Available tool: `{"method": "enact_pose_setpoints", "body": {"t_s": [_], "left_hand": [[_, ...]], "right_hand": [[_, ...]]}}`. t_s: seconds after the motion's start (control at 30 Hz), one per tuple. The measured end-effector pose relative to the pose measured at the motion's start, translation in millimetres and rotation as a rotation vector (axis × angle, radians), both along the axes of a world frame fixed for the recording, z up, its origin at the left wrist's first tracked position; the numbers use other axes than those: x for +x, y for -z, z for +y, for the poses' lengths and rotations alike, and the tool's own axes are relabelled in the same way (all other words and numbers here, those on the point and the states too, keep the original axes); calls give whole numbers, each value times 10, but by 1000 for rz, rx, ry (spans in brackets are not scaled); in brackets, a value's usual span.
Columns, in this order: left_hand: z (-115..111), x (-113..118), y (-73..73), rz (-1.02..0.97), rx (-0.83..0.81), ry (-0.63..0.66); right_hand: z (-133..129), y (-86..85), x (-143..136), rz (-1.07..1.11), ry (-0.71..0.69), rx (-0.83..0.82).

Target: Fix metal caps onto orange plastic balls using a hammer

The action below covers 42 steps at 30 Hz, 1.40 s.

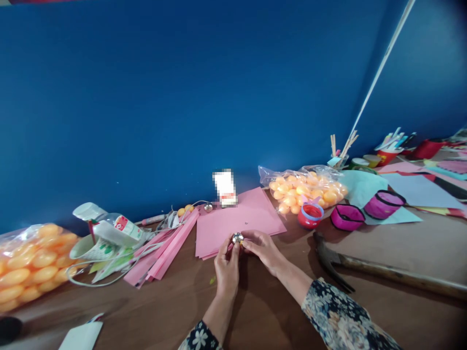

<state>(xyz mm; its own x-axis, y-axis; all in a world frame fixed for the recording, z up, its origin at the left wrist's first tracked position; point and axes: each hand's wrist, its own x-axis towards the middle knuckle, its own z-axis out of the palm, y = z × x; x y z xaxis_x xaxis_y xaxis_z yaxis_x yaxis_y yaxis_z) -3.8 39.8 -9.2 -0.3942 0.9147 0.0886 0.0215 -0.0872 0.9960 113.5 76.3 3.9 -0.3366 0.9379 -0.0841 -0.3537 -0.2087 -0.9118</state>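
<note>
Between my two hands is a small shiny silver round piece (pixel 237 237), too small to name for sure. My left hand (pixel 226 270) pinches it from the left and below, thumb against fingers. From the right, my right hand (pixel 265 250) closes its fingertips on the same piece; a bit of yellow shows by them. Both hands are over the near edge of a stack of pink paper sheets (pixel 237 214). A tiny dark speck (pixel 246 223) lies on the top sheet. A similar silver piece (pixel 207 207) lies near the stack's back left corner.
Left are pink paper strips (pixel 171 255), a white cable, a cup (pixel 82 248) and a bag of orange balls (pixel 32 265). Right are another bag of orange balls (pixel 292 189), a red container (pixel 310 216), magenta pouches (pixel 347 217) and a claw hammer (pixel 394 277). A blue wall (pixel 182 97) stands behind.
</note>
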Motion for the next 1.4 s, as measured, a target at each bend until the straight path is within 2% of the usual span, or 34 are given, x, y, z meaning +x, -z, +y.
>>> {"method": "enact_pose_setpoints", "body": {"t_s": [0.37, 0.57, 0.8, 1.4], "left_hand": [[-5, 3, -9, -46, -32, -7], [-1, 10, 21, -12, -25, -1], [0, 10, -9, -9, -14, -11], [-7, 13, -1, 15, 18, -18]], "right_hand": [[-3, 42, -19, -11, 14, 56], [-22, 13, -39, -23, 39, 66], [-21, -1, -26, -43, 27, 56], [-13, 56, -32, -61, 49, 94]]}}
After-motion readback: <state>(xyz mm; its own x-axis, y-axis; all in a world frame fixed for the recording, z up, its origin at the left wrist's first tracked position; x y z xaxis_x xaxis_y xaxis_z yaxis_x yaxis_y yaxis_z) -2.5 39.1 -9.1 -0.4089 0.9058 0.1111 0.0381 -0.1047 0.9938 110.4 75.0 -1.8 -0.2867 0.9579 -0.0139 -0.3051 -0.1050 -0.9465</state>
